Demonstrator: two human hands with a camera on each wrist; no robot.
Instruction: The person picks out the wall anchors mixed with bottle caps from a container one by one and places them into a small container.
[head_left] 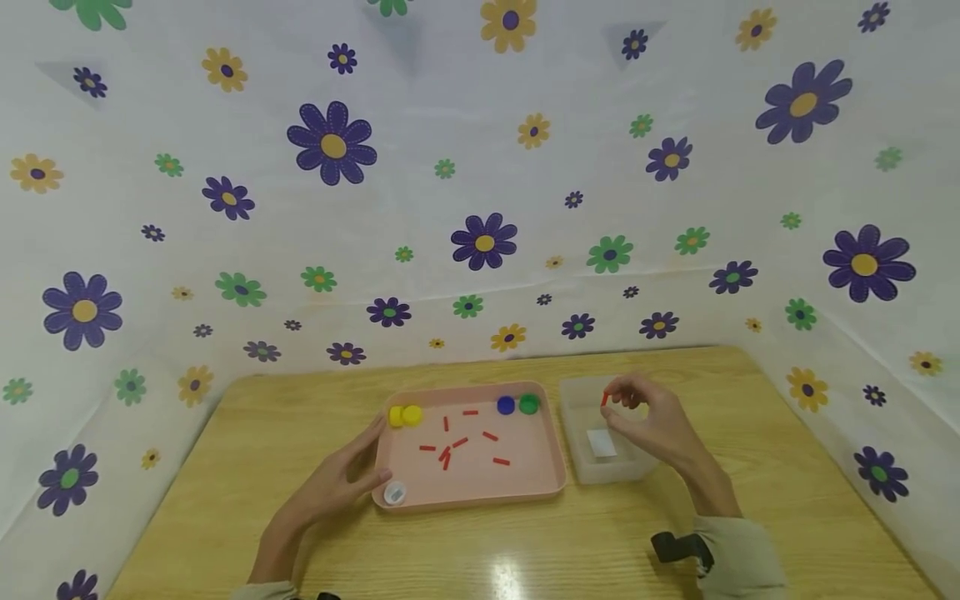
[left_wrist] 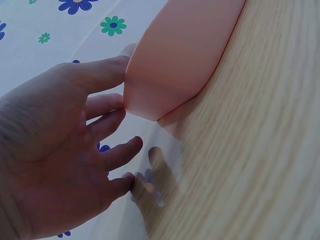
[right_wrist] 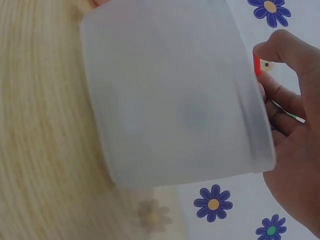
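My right hand [head_left: 660, 421] pinches a short red stick [head_left: 605, 399] between thumb and forefinger, over a translucent plastic box [head_left: 609, 473]. In the right wrist view, the red stick [right_wrist: 257, 64] shows just past the box wall [right_wrist: 175, 100]. At the left end of a shallow pink tray [head_left: 480, 497], my left hand [head_left: 337, 483] touches the side with spread, fairly straight fingers. The left wrist view has the thumb and two fingers against the tray's wall [left_wrist: 175, 60], the other fingers free of it. Several red sticks [head_left: 461, 442] lie scattered in the tray.
Two yellow round pieces [head_left: 412, 416] sit in the tray's back left corner. Blue [head_left: 506, 405] and green [head_left: 528, 404] round caps are at its back right, a white round piece [head_left: 394, 493] at front left. A white square [head_left: 602, 443] shows in the box. Flowered cloth [head_left: 480, 167] surrounds the wooden table [head_left: 450, 558].
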